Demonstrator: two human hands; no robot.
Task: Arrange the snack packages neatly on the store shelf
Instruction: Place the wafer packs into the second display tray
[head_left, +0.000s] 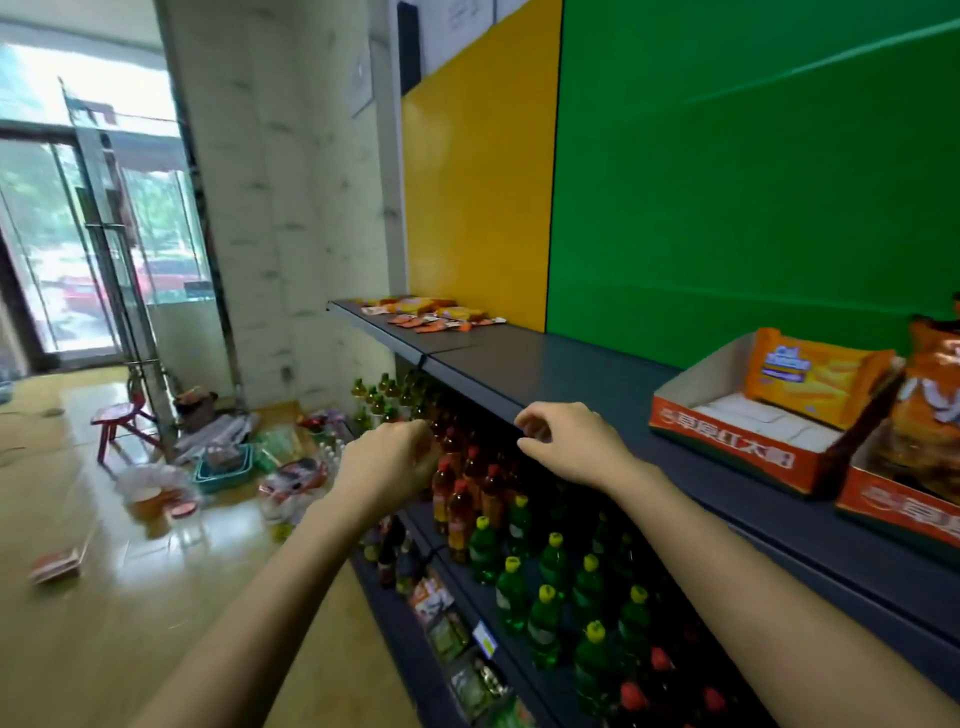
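Note:
Small orange and yellow snack packages (434, 313) lie scattered at the far left end of the dark top shelf (545, 364). At the right, an orange display box (727, 439) holds one upright yellow package (810, 371); a second orange box (893, 512) beside it holds an orange bag (930, 410). My left hand (387, 462) hovers in front of the shelf edge with fingers curled, holding nothing I can see. My right hand (566, 441) hangs over the shelf's front edge, fingers loosely bent and apart, empty.
Below the top shelf stand rows of red-capped and yellow-capped bottles (519, 545). Lower shelves hold small packets (441, 618). On the wooden floor at the left are a red stool (122, 421), a teal basket (226, 465), bags and a glass door (78, 234).

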